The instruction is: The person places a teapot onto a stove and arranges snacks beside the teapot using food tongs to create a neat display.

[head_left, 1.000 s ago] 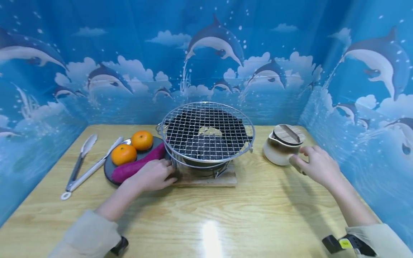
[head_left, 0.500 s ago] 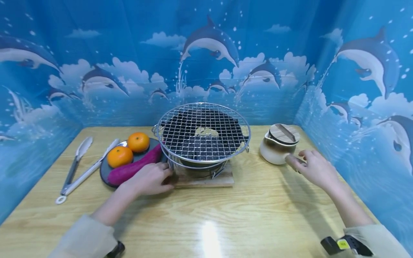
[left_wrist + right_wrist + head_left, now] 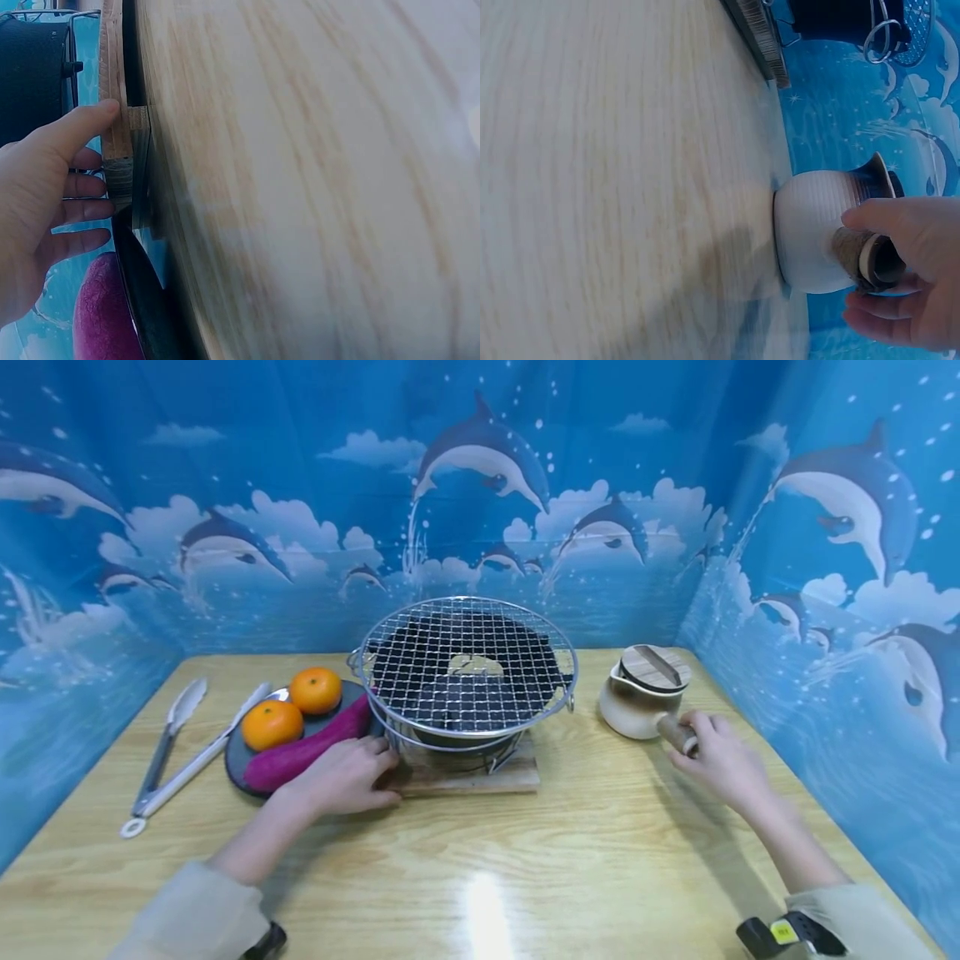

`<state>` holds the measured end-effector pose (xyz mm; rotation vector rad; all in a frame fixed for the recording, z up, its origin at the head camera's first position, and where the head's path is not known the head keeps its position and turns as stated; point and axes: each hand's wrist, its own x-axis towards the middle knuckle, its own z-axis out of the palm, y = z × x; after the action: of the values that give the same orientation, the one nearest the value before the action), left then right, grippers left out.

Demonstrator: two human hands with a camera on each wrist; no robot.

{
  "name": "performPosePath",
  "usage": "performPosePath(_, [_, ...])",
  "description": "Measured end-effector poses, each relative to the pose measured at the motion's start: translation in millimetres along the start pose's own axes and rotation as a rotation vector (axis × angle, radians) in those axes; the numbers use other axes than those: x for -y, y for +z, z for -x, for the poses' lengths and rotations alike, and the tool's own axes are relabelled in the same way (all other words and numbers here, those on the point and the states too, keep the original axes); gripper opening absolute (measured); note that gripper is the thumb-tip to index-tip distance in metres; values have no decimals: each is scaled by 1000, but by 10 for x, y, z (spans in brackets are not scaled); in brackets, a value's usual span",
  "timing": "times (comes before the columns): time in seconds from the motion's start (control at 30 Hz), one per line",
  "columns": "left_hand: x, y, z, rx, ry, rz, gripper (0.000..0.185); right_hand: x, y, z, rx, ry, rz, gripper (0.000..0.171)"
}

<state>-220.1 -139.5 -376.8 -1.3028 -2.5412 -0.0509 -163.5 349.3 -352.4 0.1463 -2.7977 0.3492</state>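
My left hand (image 3: pixel 341 777) holds the left front corner of the wooden board (image 3: pixel 472 783) under a round tabletop grill (image 3: pixel 467 664). In the left wrist view its thumb lies on the board's (image 3: pixel 114 67) front edge, the other fingers at the end. A side-handled teapot (image 3: pixel 630 712) with a wooden lid (image 3: pixel 654 667) stands on the table at the right. My right hand (image 3: pixel 723 764) grips its short brown handle (image 3: pixel 677 735). From the right wrist, the thumb and fingers lie on either side of the handle (image 3: pixel 849 251), whose hollow end shows between them.
Left of the grill, a dark plate (image 3: pixel 237 770) bears two tangerines (image 3: pixel 272 725) and a long purple sweet potato (image 3: pixel 303 760), close beside my left hand. Metal tongs (image 3: pixel 187 773) lie spread at the far left, one arm reaching the plate. A blue dolphin-print curtain (image 3: pixel 300 468) encloses the table's back and sides.
My right hand has closed in around the teapot handle from just beside it. The left hand stays at the board's corner. The whole head view has shifted slightly left.
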Motion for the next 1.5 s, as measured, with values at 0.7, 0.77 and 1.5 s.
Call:
performPosePath(0.7, [26, 49, -6, -29, 12, 1, 45, 39, 81, -80, 25, -50, 131, 34])
performPosePath(0.77, [25, 50, -3, -13, 8, 1, 46, 42, 98, -84, -11, -76, 159, 32])
performPosePath(1.5, [-9, 27, -27, -10, 9, -22, 40, 15, 112, -102, -66, -155, 265, 24])
